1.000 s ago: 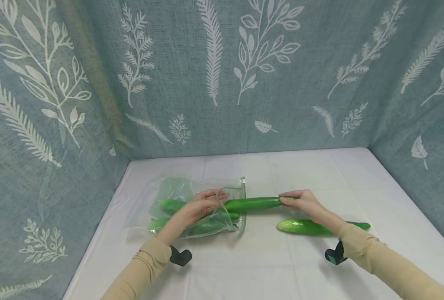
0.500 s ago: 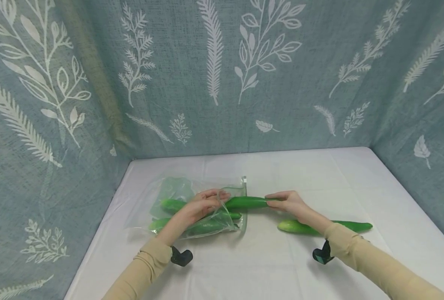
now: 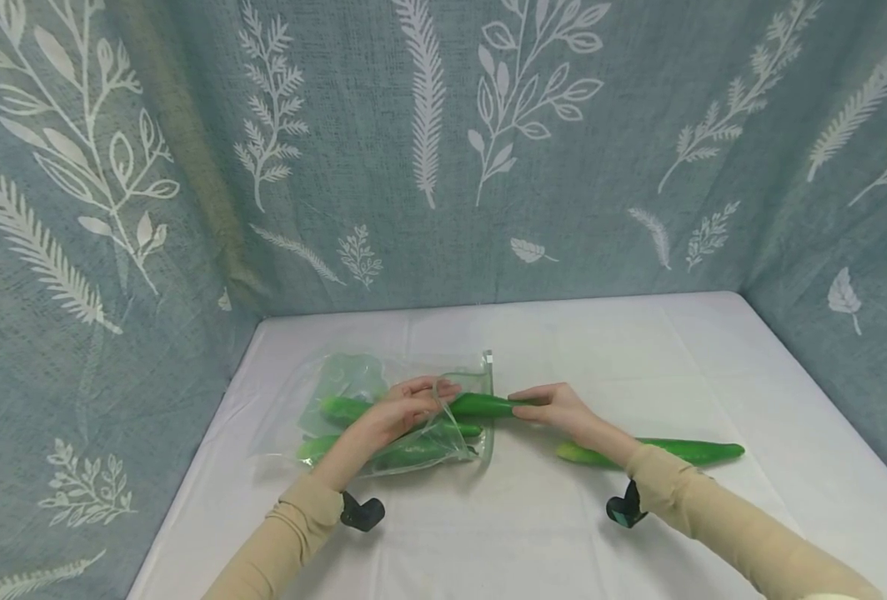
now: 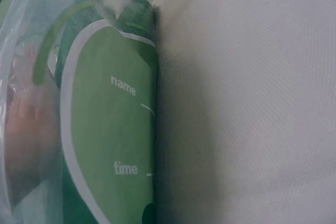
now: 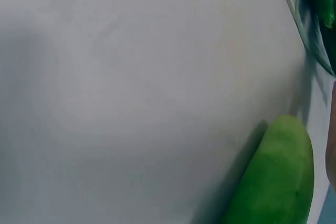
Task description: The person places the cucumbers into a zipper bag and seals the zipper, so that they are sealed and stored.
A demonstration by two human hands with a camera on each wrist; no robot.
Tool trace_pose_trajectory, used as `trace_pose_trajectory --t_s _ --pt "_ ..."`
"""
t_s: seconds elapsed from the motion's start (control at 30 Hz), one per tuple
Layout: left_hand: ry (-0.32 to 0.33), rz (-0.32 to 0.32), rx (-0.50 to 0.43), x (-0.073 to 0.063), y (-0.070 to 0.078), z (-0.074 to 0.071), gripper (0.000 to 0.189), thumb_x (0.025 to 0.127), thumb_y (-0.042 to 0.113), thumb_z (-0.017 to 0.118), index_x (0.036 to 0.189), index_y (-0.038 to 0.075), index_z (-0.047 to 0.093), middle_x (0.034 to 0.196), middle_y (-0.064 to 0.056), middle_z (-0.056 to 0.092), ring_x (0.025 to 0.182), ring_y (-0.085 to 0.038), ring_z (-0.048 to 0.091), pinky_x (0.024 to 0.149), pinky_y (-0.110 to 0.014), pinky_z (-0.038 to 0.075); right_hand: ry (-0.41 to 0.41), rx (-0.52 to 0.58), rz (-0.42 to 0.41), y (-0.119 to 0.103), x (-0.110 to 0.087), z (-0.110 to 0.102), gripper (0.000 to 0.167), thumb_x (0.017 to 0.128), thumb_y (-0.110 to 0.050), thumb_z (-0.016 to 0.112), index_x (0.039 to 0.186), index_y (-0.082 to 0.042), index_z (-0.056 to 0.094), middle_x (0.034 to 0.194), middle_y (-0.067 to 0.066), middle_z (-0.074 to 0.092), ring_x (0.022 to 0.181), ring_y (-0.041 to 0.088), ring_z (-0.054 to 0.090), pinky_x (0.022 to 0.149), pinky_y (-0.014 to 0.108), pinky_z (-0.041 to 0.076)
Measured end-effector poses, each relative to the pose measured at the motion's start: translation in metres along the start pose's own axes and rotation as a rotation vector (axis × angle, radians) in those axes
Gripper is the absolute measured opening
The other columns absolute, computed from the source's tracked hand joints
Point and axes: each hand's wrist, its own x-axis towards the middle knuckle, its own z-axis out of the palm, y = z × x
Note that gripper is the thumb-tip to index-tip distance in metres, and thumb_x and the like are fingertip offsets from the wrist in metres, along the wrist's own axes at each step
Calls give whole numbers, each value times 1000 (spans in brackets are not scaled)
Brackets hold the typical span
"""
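Observation:
A clear zip bag [image 3: 286, 417] lies on its side at the left of the table, its mouth facing right. Printed on it are green patches with "name" and "time" [image 4: 125, 169]. Two cucumbers [image 3: 421, 454] lie inside. My left hand [image 3: 402, 408] holds the upper layer at the mouth, and its fingers show through the plastic in the left wrist view. Between thumb and fingers, my right hand [image 3: 552, 408] pinches the right end of a third cucumber [image 3: 481, 406], whose other end is inside the mouth, hidden behind my left hand.
Another cucumber [image 3: 694, 452] lies on the white-clothed table [image 3: 503, 533], partly under my right forearm; its pale end [image 5: 286, 135] shows in the right wrist view. A patterned blue-green curtain [image 3: 443, 250] stands behind the table and along both sides.
My right hand has moved left, sliding the pinched cucumber further into the bag, so less of it shows outside. My left hand and the bag have stayed in place.

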Motion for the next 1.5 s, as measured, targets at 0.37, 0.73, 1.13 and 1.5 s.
trace_pose_trajectory --t_s 0.37,0.73,1.13,1.5 --pt "30 -28 -10 -3 2 1 69 87 -6 51 149 -1 21 143 -15 47 134 -24 44 117 -41 25 -51 28 -44 -8 4 20 39 82 -14 68 120 -9 65 128 14 62 122 33 54 103 51 41" --pt "19 -28 -3 -4 3 0 64 87 -6 50 146 -3 26 144 -16 46 133 -22 46 108 -29 36 -99 -35 -108 -14 16 36 40 84 -14 67 123 -7 63 129 15 61 123 34 54 105 51 39" --pt "3 -23 -25 0 -2 0 59 88 -6 50 144 -2 31 143 -13 48 136 -26 41 116 -41 26 -167 -58 -212 -17 24 50 38 89 -6 58 127 3 57 131 23 56 121 38 55 101 45 46" --pt "26 -40 -34 -1 2 2 65 87 -7 50 147 0 26 144 -17 44 136 -26 41 117 -42 25 -146 -50 -189 -14 27 53 39 91 -6 57 129 0 55 134 21 54 121 37 55 102 45 45"
